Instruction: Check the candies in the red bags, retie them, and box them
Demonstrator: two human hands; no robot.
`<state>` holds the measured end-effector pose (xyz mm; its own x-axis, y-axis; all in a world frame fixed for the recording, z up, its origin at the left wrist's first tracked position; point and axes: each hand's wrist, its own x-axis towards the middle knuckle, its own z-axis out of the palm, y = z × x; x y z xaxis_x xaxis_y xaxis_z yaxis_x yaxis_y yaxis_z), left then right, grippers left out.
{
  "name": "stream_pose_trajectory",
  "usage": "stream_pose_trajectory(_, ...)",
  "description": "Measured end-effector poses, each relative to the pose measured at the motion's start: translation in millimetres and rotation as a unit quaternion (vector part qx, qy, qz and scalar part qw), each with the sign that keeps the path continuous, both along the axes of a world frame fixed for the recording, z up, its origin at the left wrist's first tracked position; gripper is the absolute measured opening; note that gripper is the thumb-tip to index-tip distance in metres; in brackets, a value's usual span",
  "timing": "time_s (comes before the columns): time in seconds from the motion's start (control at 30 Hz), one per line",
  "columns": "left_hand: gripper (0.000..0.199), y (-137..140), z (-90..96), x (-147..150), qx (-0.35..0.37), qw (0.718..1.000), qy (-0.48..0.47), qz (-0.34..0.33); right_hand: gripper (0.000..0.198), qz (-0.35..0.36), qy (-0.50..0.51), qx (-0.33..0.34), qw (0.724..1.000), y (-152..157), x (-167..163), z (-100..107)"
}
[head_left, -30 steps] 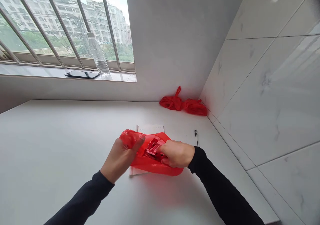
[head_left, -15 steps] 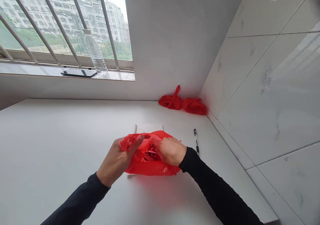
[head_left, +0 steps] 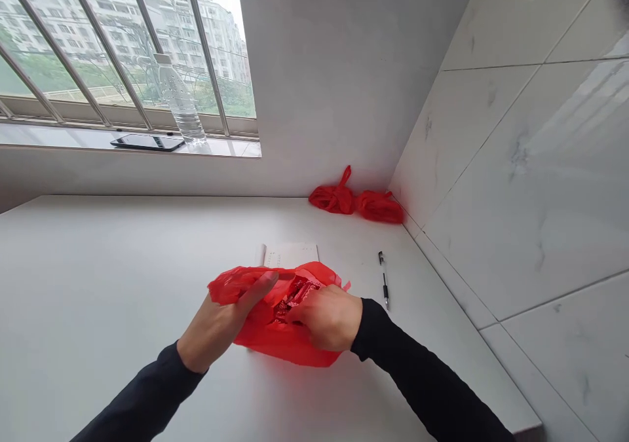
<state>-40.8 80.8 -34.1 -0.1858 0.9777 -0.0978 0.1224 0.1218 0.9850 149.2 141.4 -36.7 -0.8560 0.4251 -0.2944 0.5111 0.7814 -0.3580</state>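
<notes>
A red plastic bag (head_left: pixel 289 347) is held above the white table, its mouth spread toward me. My left hand (head_left: pixel 219 321) is closed on the bag's left rim, with the thumb over the gathered plastic. Inside show several shiny red wrapped packets (head_left: pixel 299 291) with pale print; their kind is unclear. My right hand (head_left: pixel 327 317) reaches into the mouth from the right, its fingers curled at the packets and partly hidden. Whether it grips a packet or the bag's edge I cannot make out. Behind the bag lies an open notebook (head_left: pixel 292 254), partly covered.
A black-and-clear pen (head_left: pixel 384 281) lies on the white table (head_left: pixel 122 265) to the right. Two tied red bags (head_left: pixel 331 198) sit in the far corner by the tiled wall (head_left: pixel 531 200). On the windowsill are a water bottle (head_left: pixel 181 101) and a dark tablet-like device (head_left: pixel 147 142).
The bag and my left hand have shifted left and slightly toward me. My right hand has moved lower in the bag's mouth, and more of the red packets shows.
</notes>
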Motion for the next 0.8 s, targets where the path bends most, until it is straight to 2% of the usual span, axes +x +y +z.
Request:
stream_pose_trajectory(0.07,0.026,-1.6,2.0,1.5,-0.018,1.000,-0.005,-0.023,0.014,-0.013,-0.010,0.017,1.000,1.3,2.9,3.6)
stream_pose_trajectory(0.2,0.025,-2.8,2.3,3.5,-0.007,0.999,-0.006,-0.031,0.015,-0.032,-0.015,0.037,0.999,8.2,9.6,6.4)
stream_pose_trajectory(0.43,0.026,-3.4,11.2,4.4,-0.014,0.993,0.019,-0.115,0.014,-0.090,-0.060,0.064,0.992,17.9,17.4,9.3)
stream_pose_trajectory(0.6,0.031,-6.0,20.6,10.8,-0.012,0.985,0.051,-0.165,0.014,-0.080,-0.086,0.052,0.992,25.9,16.4,1.8)
stream_pose_trajectory(0.7,0.033,-6.7,18.6,13.8,-0.007,0.981,0.053,-0.186,0.010,-0.094,-0.089,0.059,0.990,28.8,14.3,-4.4)
stream_pose_trajectory(0.8,0.033,-7.2,15.4,15.5,0.003,0.982,0.044,-0.183,0.015,-0.120,-0.079,0.072,0.987,29.9,14.6,-2.4)
